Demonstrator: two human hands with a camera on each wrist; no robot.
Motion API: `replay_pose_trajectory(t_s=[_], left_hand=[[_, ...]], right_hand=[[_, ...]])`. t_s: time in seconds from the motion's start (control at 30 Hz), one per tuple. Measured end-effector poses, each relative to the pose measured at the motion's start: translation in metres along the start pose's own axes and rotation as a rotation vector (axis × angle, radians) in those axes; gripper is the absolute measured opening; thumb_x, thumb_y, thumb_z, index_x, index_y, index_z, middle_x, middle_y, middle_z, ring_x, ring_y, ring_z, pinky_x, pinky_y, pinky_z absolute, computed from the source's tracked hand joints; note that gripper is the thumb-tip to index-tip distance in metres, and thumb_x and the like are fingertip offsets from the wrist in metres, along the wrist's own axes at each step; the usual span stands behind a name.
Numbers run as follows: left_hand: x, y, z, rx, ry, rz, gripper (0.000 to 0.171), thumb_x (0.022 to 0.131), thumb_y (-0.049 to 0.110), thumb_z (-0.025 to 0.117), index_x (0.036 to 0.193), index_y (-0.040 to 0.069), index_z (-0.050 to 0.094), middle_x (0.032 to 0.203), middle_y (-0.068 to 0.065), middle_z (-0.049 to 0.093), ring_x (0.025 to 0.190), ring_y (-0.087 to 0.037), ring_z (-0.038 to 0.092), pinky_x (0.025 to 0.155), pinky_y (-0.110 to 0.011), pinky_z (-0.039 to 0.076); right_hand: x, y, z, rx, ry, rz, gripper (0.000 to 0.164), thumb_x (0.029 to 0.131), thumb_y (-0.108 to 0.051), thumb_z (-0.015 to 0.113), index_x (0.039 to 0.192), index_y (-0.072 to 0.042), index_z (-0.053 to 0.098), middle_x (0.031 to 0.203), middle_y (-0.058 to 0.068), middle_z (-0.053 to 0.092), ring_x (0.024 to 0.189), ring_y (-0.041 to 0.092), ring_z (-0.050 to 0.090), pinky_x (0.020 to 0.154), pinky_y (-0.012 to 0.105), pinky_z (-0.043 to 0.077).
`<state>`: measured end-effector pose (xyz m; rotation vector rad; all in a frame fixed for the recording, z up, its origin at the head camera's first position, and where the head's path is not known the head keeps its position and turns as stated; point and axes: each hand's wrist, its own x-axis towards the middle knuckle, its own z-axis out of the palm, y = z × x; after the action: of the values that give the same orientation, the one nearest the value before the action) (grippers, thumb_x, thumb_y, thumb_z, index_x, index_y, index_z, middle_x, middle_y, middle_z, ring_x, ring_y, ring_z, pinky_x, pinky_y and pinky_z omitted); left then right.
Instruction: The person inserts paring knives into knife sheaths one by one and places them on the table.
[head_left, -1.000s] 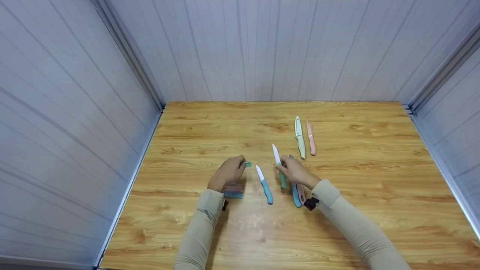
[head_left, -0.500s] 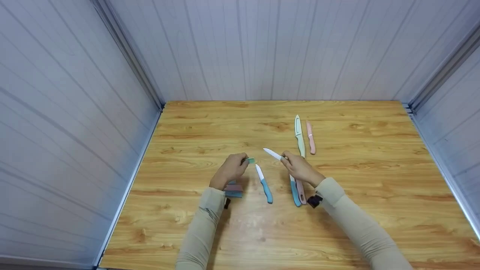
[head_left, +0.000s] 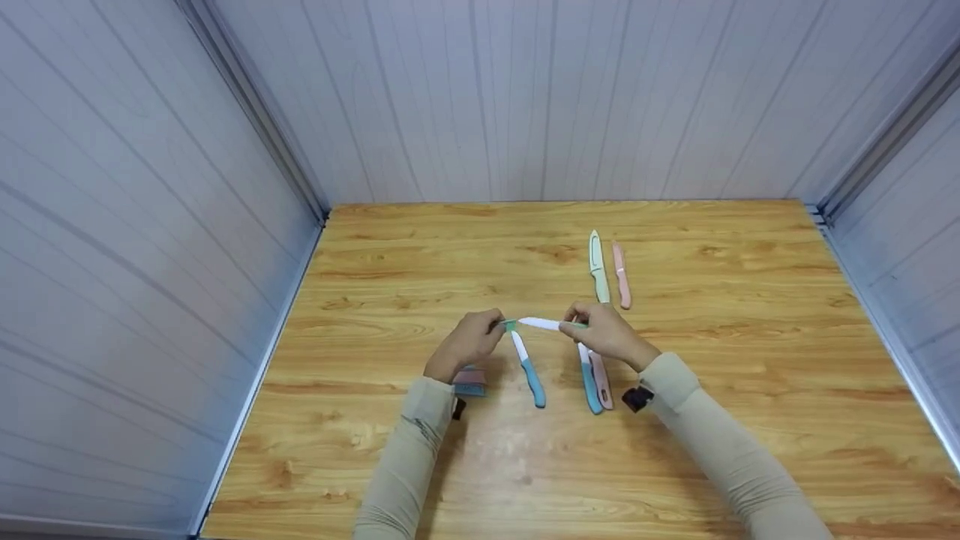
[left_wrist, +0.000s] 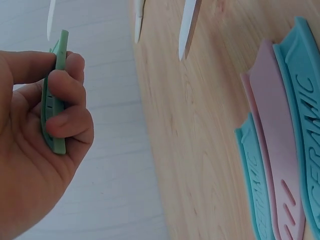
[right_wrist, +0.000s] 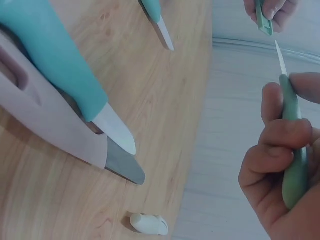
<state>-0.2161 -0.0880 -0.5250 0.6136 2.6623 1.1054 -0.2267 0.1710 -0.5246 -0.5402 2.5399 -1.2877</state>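
My left hand pinches a small green knife sheath between thumb and fingers, held above the table. My right hand grips a paring knife by its green handle, its white blade pointing left. In the head view the blade tip is right at the sheath's end; the right wrist view shows a small gap between them. Below the hands lies a blue-handled knife with a bare white blade. Under the right hand lie another blue-handled knife and a pink-handled tool with a grey blade.
Beside the left wrist lie a large blue sheath, a pink sheath and a smaller blue sheath. Farther back on the wooden table are a pale green sheathed knife and a pink knife. Panel walls surround the table.
My right hand has lifted the green knife and turned its blade from pointing away to pointing left. My left hand has moved slightly right with the sheath, so sheath and blade tip are now close.
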Motion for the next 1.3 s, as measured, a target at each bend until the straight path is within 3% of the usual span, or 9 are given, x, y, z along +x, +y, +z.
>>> replay_pose_trajectory(t_s=[0.2, 0.4, 0.57, 0.77, 0.93, 1.1, 1.3], left_hand=[[-0.001, 0.000, 0.001, -0.042, -0.012, 0.018, 0.017, 0.094, 0.017, 0.040, 0.086, 0.012, 0.054, 0.069, 0.002, 0.050, 0.054, -0.011, 0.041, 0.050, -0.024, 0.036], [-0.001, 0.000, 0.003, -0.044, -0.004, 0.029, 0.016, 0.094, 0.016, 0.041, 0.084, 0.012, 0.054, 0.067, 0.002, 0.048, 0.053, -0.010, 0.040, 0.050, -0.023, 0.035], [-0.001, 0.001, 0.005, -0.051, -0.011, 0.061, 0.017, 0.093, 0.013, 0.041, 0.082, 0.010, 0.054, 0.065, 0.002, 0.048, 0.051, -0.009, 0.039, 0.049, -0.023, 0.035], [-0.001, 0.005, 0.008, -0.049, -0.046, 0.079, 0.018, 0.093, 0.014, 0.042, 0.082, 0.011, 0.056, 0.065, 0.002, 0.050, 0.051, -0.009, 0.039, 0.049, -0.022, 0.035], [-0.002, 0.008, 0.009, -0.078, -0.084, 0.061, 0.018, 0.093, 0.016, 0.042, 0.086, 0.011, 0.058, 0.070, 0.000, 0.053, 0.054, -0.009, 0.042, 0.051, -0.023, 0.037], [-0.002, 0.011, 0.011, -0.097, -0.106, 0.062, 0.019, 0.093, 0.016, 0.043, 0.089, 0.008, 0.059, 0.072, 0.001, 0.053, 0.058, -0.010, 0.044, 0.054, -0.024, 0.038], [-0.003, 0.011, 0.012, -0.081, -0.096, 0.073, 0.018, 0.094, 0.017, 0.042, 0.087, 0.011, 0.058, 0.073, 0.001, 0.053, 0.059, -0.010, 0.045, 0.054, -0.024, 0.038]], right_hand=[[0.000, 0.000, 0.000, -0.005, -0.015, -0.021, 0.016, 0.084, -0.032, 0.059, 0.085, -0.016, 0.061, 0.074, 0.019, 0.060, 0.055, 0.017, 0.052, 0.047, 0.028, 0.039], [0.000, 0.001, 0.000, -0.029, -0.004, -0.070, 0.015, 0.083, -0.031, 0.060, 0.081, -0.017, 0.062, 0.064, 0.002, 0.059, 0.052, 0.015, 0.050, 0.044, 0.028, 0.038], [0.000, 0.004, -0.003, -0.051, -0.020, -0.109, 0.016, 0.081, -0.034, 0.062, 0.080, -0.018, 0.065, 0.067, -0.003, 0.059, 0.058, 0.014, 0.052, 0.050, 0.029, 0.041], [-0.001, 0.008, -0.008, -0.038, -0.056, -0.170, 0.014, 0.081, -0.029, 0.064, 0.083, -0.017, 0.070, 0.077, -0.004, 0.063, 0.065, 0.012, 0.056, 0.059, 0.029, 0.045], [-0.003, 0.009, -0.012, -0.016, -0.094, -0.211, 0.018, 0.081, -0.030, 0.064, 0.085, -0.013, 0.071, 0.076, 0.001, 0.065, 0.065, 0.013, 0.057, 0.058, 0.028, 0.046], [-0.005, 0.009, -0.014, -0.015, -0.117, -0.206, 0.020, 0.080, -0.030, 0.064, 0.086, -0.012, 0.071, 0.076, 0.000, 0.065, 0.064, 0.013, 0.058, 0.054, 0.027, 0.046], [-0.005, 0.007, -0.015, -0.011, -0.127, -0.170, 0.018, 0.080, -0.030, 0.064, 0.087, -0.015, 0.071, 0.076, -0.002, 0.065, 0.065, 0.015, 0.059, 0.055, 0.029, 0.047]])
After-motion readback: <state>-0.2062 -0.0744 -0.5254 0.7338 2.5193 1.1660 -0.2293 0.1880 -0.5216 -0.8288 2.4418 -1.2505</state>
